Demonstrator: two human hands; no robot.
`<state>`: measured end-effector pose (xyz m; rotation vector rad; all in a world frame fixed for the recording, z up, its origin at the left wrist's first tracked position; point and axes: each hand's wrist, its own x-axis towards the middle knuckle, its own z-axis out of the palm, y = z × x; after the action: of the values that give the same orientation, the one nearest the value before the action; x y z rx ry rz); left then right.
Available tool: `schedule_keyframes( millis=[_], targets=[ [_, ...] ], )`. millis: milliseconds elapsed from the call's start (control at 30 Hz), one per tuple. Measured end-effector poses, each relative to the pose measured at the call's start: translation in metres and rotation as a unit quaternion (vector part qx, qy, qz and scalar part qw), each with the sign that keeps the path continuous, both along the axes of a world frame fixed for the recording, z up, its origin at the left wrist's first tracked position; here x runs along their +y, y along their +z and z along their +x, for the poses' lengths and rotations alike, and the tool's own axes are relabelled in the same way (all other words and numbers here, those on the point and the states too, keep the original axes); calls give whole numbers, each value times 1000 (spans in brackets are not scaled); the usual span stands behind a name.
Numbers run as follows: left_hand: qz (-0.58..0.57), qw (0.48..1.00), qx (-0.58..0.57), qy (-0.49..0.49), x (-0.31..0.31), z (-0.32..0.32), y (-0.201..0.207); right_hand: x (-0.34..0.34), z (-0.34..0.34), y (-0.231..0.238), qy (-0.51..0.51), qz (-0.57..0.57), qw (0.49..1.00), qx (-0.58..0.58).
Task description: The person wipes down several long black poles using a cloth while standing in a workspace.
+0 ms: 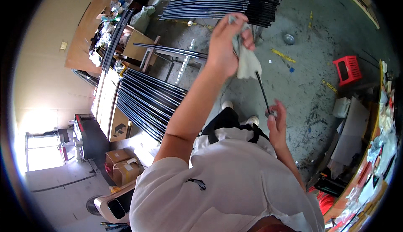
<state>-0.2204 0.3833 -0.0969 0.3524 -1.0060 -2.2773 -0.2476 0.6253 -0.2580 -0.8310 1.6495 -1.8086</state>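
Observation:
My left hand (226, 49) is raised ahead of me, its fingers closed on a pale cloth (248, 64). A thin black rod (262, 91) runs from the hanging lower part of the cloth down to my right hand (277, 125). The thumb and fingers of that hand pinch the rod's near end. Whatever part of the rod lies inside the cloth is hidden.
Many long black rods lie side by side on a rack (147, 101) to the left, and another row of rods (218, 1) lies farther ahead. A red plastic stool (348, 70) stands at right. Cardboard boxes (121, 164) sit at lower left, and a metal bowl (289, 39) rests on the floor.

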Motion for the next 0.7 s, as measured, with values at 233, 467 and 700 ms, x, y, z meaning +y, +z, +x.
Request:
schedule_keyframes(
  millis=[233,467,700],
  targets=[
    [-12,997,-75,12,51,21,-87,-86,-14,33,20,-16,985,172],
    [-2,981,-167,-97,6,49,-156,-129,-14,1,43,117,990,63],
    [186,903,-351,166,-146,82,-356,-172,-17,-29,44,236,970,32]
  ],
)
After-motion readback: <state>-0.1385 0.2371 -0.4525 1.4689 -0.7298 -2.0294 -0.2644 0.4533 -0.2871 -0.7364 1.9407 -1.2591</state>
